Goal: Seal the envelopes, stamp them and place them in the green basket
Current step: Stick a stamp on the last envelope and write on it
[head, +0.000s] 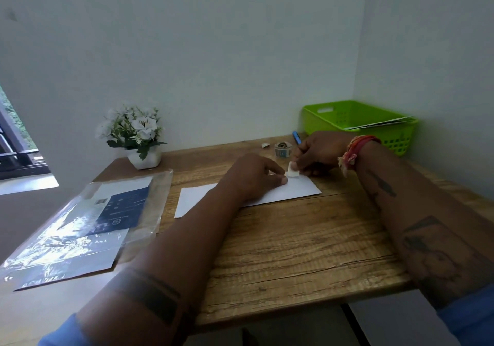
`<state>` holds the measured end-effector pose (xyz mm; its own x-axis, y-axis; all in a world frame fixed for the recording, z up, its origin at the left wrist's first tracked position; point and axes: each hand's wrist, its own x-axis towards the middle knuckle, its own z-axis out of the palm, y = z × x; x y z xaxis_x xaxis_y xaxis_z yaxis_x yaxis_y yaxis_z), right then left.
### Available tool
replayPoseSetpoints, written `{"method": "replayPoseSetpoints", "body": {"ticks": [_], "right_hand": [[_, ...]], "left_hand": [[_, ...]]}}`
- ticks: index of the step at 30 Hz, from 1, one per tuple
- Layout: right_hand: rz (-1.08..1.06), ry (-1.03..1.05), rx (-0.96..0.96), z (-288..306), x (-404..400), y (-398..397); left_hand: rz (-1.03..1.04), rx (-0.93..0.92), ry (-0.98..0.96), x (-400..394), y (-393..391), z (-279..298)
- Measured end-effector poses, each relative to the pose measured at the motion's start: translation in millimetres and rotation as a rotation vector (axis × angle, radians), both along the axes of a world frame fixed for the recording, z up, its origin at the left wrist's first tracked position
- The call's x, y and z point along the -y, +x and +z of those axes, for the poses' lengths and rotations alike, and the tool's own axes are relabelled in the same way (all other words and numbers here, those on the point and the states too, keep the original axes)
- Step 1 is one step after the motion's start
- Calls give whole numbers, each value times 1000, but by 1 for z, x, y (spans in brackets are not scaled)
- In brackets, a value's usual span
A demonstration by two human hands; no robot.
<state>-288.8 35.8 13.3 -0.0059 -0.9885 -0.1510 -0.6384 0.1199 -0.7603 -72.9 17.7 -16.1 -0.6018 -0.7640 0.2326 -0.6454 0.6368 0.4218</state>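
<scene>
- Wood-grain table (307, 244): its near edge shows; bare wood lies between the forearms.
- Green perforated plastic basket (358, 121) in the far right corner holds envelopes, mostly hidden by its wall.
- White paper envelope (197, 198) lies flat mid-table, partly covered by the left hand (254, 177), whose fingertips press it.
- Right hand (318, 153) pinches a small white stamp (292, 172) over the envelope's far corner.
- Stamp roll (282, 150) behind is blurred.

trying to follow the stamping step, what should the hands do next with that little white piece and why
Probably lower the small white piece, likely a stamp, onto the near right corner of the white envelope and press it flat. The right hand pinches it just above that corner, while the left hand rests on the envelope, its fingertips meeting the piece. The green basket already holds envelopes.
</scene>
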Motion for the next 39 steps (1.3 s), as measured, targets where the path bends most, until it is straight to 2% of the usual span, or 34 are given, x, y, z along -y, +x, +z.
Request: {"method": "replayPoseSetpoints", "body": {"ticks": [5,39], "right_hand": [[31,6,-61,1,-1,0],[103,-89,-324,0,0,7]], "left_hand": [[-23,43,-61,-1,-3,-2],[-24,51,-58,-4,-2,-2]]}}
